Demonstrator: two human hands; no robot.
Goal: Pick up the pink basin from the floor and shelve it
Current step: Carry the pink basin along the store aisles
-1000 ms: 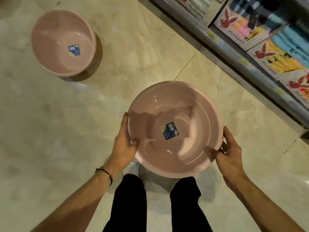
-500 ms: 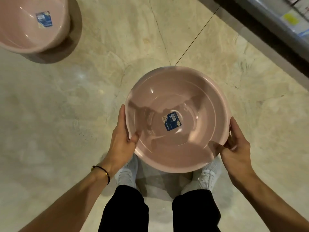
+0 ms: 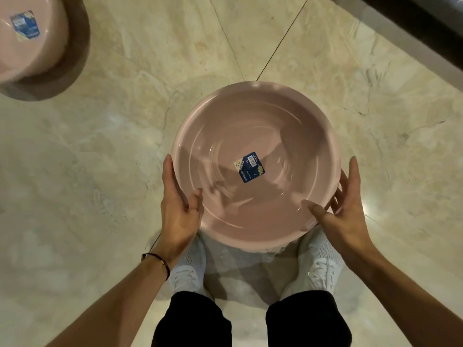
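A round pink basin (image 3: 270,136) with a blue label stuck inside its bottom is held level above the floor, in front of my legs. My left hand (image 3: 179,209) grips its left rim, thumb over the inside edge and fingers underneath. On the right rim, my right hand (image 3: 343,206) holds it the same way, thumb resting inside. The basin's underside is hidden.
A second pink basin (image 3: 32,46) with the same blue label stands on the marble floor at the top left. The dark base of a shelf unit (image 3: 411,23) runs across the top right corner. My white shoes (image 3: 318,266) stand right under the held basin.
My view has tilted further down, so the shelf goods have left the frame and the second basin slid to the corner. Both hands keep their grip on the basin, which shifted slightly right.
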